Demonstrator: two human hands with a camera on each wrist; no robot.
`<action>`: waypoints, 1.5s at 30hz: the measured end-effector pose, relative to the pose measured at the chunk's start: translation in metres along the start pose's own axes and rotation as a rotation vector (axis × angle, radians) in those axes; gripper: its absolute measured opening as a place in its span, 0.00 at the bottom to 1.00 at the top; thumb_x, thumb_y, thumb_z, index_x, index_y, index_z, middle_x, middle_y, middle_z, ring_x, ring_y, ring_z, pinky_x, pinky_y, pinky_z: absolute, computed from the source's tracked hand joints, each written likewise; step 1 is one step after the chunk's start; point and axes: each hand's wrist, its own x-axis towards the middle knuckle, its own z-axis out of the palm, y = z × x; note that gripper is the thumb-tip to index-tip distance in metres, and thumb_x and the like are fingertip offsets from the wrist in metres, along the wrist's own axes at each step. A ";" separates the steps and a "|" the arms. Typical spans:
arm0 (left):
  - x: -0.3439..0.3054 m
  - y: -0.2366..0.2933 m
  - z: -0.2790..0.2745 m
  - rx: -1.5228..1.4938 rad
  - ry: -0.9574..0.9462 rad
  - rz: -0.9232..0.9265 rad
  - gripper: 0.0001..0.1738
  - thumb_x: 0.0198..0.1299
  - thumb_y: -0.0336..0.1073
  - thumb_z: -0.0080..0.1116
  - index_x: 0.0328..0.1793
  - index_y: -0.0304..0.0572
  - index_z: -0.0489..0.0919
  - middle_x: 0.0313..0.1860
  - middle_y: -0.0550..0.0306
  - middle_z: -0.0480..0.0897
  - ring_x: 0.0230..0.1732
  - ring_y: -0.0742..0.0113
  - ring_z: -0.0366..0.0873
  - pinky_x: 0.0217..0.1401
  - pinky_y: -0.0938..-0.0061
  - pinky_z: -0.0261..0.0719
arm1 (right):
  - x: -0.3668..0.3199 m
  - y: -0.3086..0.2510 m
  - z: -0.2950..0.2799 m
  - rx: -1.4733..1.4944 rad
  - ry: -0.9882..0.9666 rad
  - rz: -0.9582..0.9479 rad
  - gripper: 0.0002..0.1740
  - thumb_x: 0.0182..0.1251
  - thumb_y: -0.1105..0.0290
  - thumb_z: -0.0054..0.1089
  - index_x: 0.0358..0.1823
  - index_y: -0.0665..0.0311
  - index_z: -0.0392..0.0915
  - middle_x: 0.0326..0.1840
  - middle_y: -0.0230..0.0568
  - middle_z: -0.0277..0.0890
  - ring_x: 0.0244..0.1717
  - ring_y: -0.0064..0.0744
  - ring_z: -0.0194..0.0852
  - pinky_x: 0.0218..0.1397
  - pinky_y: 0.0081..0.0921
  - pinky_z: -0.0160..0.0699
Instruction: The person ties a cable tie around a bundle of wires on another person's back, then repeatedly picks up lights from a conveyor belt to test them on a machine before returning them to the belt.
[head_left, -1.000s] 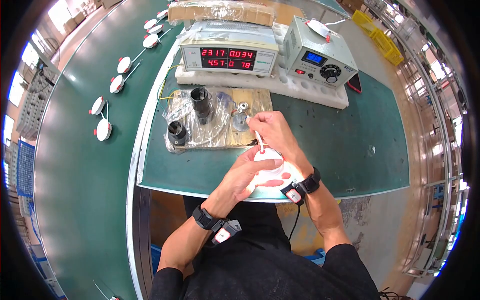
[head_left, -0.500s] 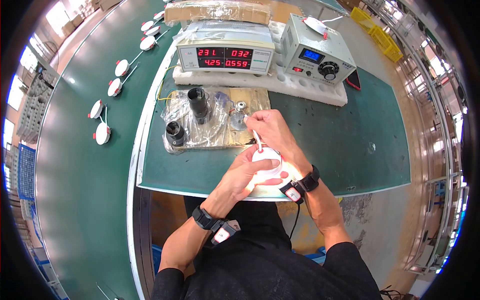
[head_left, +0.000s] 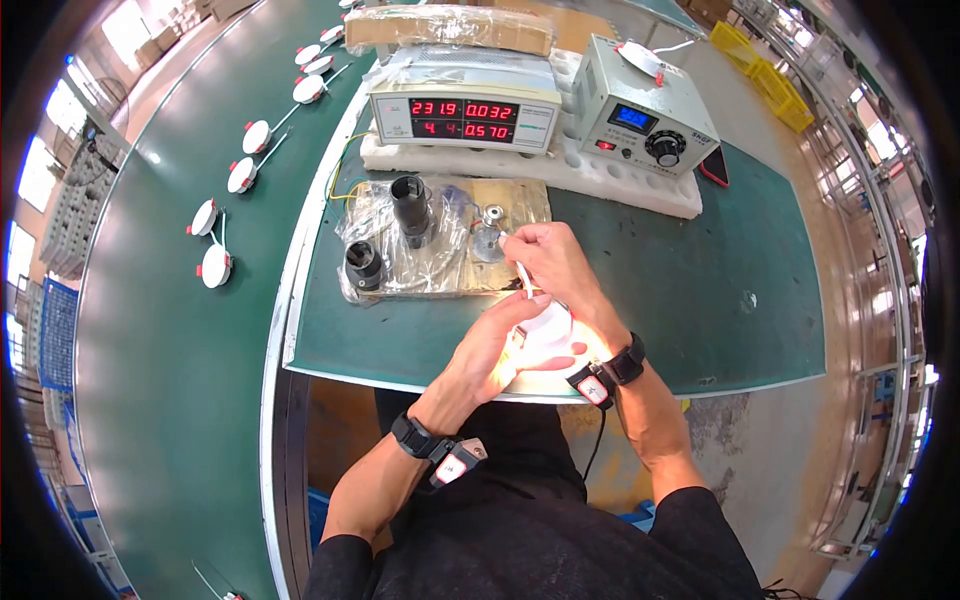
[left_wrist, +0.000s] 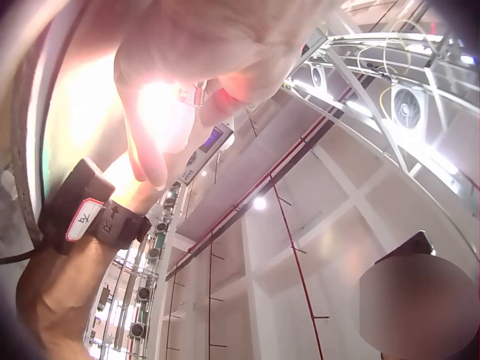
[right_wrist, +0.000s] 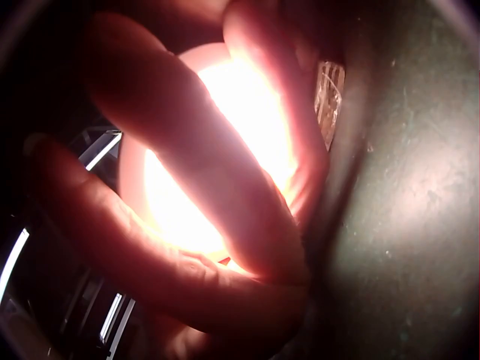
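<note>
The left hand (head_left: pixel 492 352) is holding a lit round lamp (head_left: pixel 548 332) just above the near edge of the green surface (head_left: pixel 700 290), its fingers curling round the lamp's rim. The right hand (head_left: pixel 553 262) is hovering just beyond it, its fingers closing in a pinch on the lamp's thin white wire (head_left: pixel 523 274). In the right wrist view the lamp (right_wrist: pixel 247 112) is glowing brightly behind fingers (right_wrist: pixel 187 157) lying across its face; whose fingers they are is not clear. In the left wrist view the glow (left_wrist: pixel 161 112) is shining through the left hand (left_wrist: pixel 195 45).

Past the hands, a plastic-covered board (head_left: pixel 525 200) is lying on the surface, carrying two black sockets (head_left: pixel 410 205). Behind it, a meter (head_left: pixel 465 112) is showing red digits, and a grey box (head_left: pixel 645 120) with a blue display and a knob is standing beside it. To the left, a green belt (head_left: pixel 150 330) is carrying a row of white lamps (head_left: pixel 215 265).
</note>
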 end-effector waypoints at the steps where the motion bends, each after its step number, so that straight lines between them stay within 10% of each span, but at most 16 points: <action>1: 0.000 0.000 0.000 -0.006 -0.005 -0.005 0.19 0.76 0.41 0.52 0.61 0.33 0.75 0.56 0.39 0.84 0.57 0.36 0.85 0.57 0.52 0.89 | 0.000 0.000 0.000 -0.001 0.003 0.002 0.15 0.65 0.68 0.60 0.25 0.73 0.80 0.17 0.31 0.72 0.20 0.16 0.64 0.22 0.25 0.65; 8: 0.007 -0.021 -0.028 -0.016 -0.110 0.163 0.17 0.75 0.39 0.53 0.61 0.33 0.76 0.51 0.43 0.86 0.49 0.51 0.88 0.55 0.54 0.90 | -0.017 -0.015 0.001 -0.197 0.066 -0.042 0.21 0.70 0.57 0.63 0.29 0.70 0.81 0.18 0.28 0.68 0.25 0.17 0.59 0.27 0.31 0.63; 13: -0.127 0.034 -0.062 0.260 0.233 0.474 0.19 0.77 0.44 0.51 0.63 0.39 0.74 0.49 0.46 0.86 0.43 0.53 0.90 0.41 0.63 0.93 | 0.000 0.002 0.007 0.080 -0.056 0.064 0.25 0.78 0.53 0.59 0.25 0.63 0.77 0.13 0.24 0.63 0.10 0.11 0.53 0.12 0.16 0.44; 26: -0.305 0.033 -0.088 0.097 0.617 0.878 0.21 0.77 0.42 0.50 0.67 0.34 0.73 0.57 0.43 0.84 0.50 0.53 0.88 0.49 0.64 0.92 | 0.007 0.016 0.000 -0.027 -0.011 0.029 0.21 0.77 0.53 0.60 0.29 0.62 0.78 0.14 0.22 0.62 0.10 0.11 0.53 0.11 0.16 0.45; 30: -0.404 -0.016 -0.177 0.375 1.595 1.095 0.14 0.76 0.37 0.53 0.53 0.36 0.84 0.42 0.59 0.87 0.37 0.77 0.81 0.35 0.79 0.78 | 0.016 0.030 -0.003 -0.056 -0.011 0.010 0.21 0.79 0.52 0.58 0.29 0.58 0.75 0.13 0.20 0.59 0.08 0.11 0.51 0.10 0.15 0.42; 32: -0.470 -0.066 -0.229 0.940 2.327 0.924 0.17 0.66 0.40 0.63 0.50 0.31 0.83 0.45 0.44 0.83 0.48 0.51 0.82 0.50 0.54 0.78 | 0.019 0.036 -0.007 -0.050 0.009 0.004 0.21 0.79 0.51 0.56 0.29 0.56 0.73 0.13 0.19 0.58 0.08 0.11 0.49 0.09 0.16 0.42; 35: -0.503 -0.089 -0.200 0.703 2.980 0.347 0.39 0.63 0.45 0.66 0.69 0.19 0.69 0.76 0.16 0.57 0.78 0.27 0.56 0.79 0.44 0.55 | 0.021 0.038 -0.007 0.002 -0.012 0.011 0.21 0.79 0.52 0.58 0.29 0.58 0.74 0.13 0.22 0.60 0.08 0.12 0.50 0.10 0.17 0.41; 37: -0.497 -0.086 -0.200 0.655 2.808 0.681 0.42 0.67 0.47 0.63 0.77 0.24 0.63 0.82 0.23 0.53 0.84 0.31 0.46 0.83 0.45 0.47 | 0.023 0.037 -0.006 -0.061 0.018 0.064 0.20 0.78 0.53 0.58 0.30 0.59 0.74 0.13 0.22 0.60 0.09 0.12 0.51 0.10 0.17 0.42; 42: -0.441 0.041 -0.160 1.129 1.633 0.558 0.42 0.67 0.52 0.63 0.81 0.37 0.63 0.83 0.33 0.58 0.82 0.39 0.56 0.83 0.54 0.57 | 0.006 0.015 0.003 -0.014 0.001 0.029 0.20 0.77 0.57 0.60 0.29 0.63 0.77 0.13 0.24 0.64 0.10 0.13 0.55 0.11 0.16 0.49; 45: -0.379 0.121 -0.162 1.456 1.420 0.471 0.44 0.67 0.54 0.63 0.82 0.40 0.62 0.83 0.36 0.57 0.80 0.39 0.60 0.82 0.54 0.60 | 0.000 0.008 0.004 0.058 0.003 0.042 0.20 0.77 0.58 0.60 0.29 0.64 0.77 0.13 0.26 0.67 0.10 0.13 0.58 0.11 0.16 0.51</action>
